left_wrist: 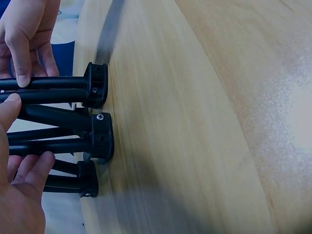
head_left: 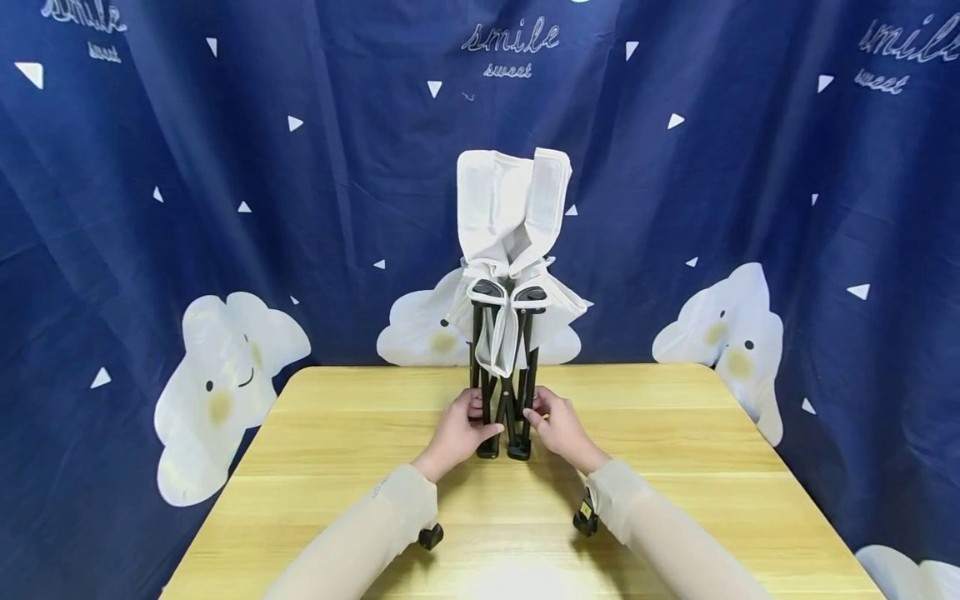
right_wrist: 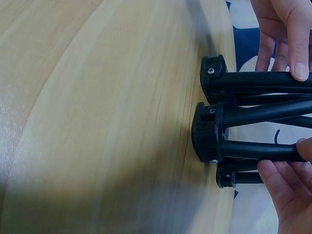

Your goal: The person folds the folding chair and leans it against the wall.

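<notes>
A folded folding chair (head_left: 513, 196) stands upright near the far edge of the table, its white fabric bunched above thin black tube legs (head_left: 506, 408). Low down on the left side, my left hand (head_left: 459, 429) holds a leg between thumb and fingers. Opposite it, my right hand (head_left: 561, 427) pinches a leg on the right side. In the left wrist view, black plastic feet (left_wrist: 102, 136) with screws sit at the tabletop, close together. The right wrist view shows the crossed tubes, with my right thumb and fingers around one tube (right_wrist: 261, 150).
A light wood table (head_left: 360, 467) with rounded far corners lies under the chair. Behind it hangs a dark blue curtain (head_left: 337, 167) with white clouds and triangles. Small black devices (head_left: 585, 515) hang at both cuffs.
</notes>
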{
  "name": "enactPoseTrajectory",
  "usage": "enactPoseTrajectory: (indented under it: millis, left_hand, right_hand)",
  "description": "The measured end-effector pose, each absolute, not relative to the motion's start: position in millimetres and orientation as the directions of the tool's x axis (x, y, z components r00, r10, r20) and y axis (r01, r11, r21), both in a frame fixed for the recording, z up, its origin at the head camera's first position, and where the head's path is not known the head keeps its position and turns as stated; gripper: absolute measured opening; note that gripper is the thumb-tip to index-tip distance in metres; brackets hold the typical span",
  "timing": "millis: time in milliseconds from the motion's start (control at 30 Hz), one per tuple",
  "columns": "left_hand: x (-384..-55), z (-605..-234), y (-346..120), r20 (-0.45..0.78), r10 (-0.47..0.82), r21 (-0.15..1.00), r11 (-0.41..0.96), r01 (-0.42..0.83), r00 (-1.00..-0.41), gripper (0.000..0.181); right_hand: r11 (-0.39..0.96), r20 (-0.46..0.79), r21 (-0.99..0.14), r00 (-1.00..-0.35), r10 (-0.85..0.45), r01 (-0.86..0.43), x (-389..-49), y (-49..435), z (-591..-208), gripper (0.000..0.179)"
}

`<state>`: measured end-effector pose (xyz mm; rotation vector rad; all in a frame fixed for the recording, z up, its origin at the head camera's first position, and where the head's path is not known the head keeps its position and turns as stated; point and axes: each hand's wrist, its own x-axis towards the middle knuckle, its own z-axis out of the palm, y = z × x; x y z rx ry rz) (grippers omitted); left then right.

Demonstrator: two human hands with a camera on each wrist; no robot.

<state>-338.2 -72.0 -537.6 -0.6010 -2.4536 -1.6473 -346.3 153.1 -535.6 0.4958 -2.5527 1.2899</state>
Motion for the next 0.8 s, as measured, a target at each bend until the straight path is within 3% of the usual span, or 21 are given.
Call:
enactPoseTrajectory:
  millis: [800]
  left_hand:
    - [-349.9,-537.2,-68.5,0.288,0.247,0.849,0.382,0.366,-0.925,0.057]
  right_hand:
    - [0.579,0.356,-0.724,-0.922,-0.152,-0.375,-357.8,151.8,-536.0,0.019]
